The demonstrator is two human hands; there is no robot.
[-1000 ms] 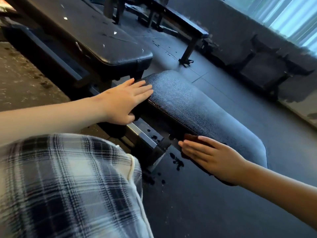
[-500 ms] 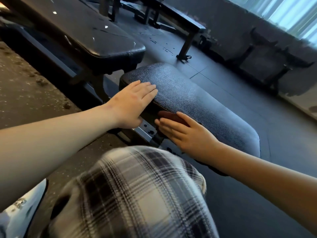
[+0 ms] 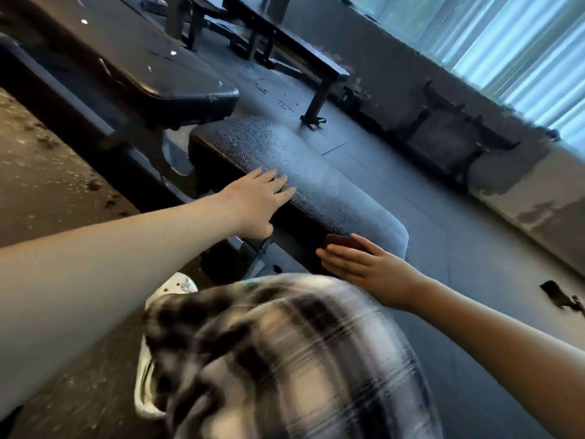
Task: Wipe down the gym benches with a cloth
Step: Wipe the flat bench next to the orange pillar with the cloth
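Head camera shows the dark red cloth (image 3: 342, 243) flattened against the near side edge of the bench pad (image 3: 316, 172), mostly hidden under the right hand (image 3: 364, 267). Since nothing pinches it, I judge it could slip out and drop off that edge mid-stroke. That hand lies flat, fingers straight and close together, while the left hand (image 3: 256, 201) rests palm-down on the pad's top, fingers straight and nearly touching.

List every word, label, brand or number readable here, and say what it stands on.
No text can be read.
The textured bench pad, the dark red cloth under the right hand and the plaid garment bear no print.
A small mark on the white shoe is too blurred to read.
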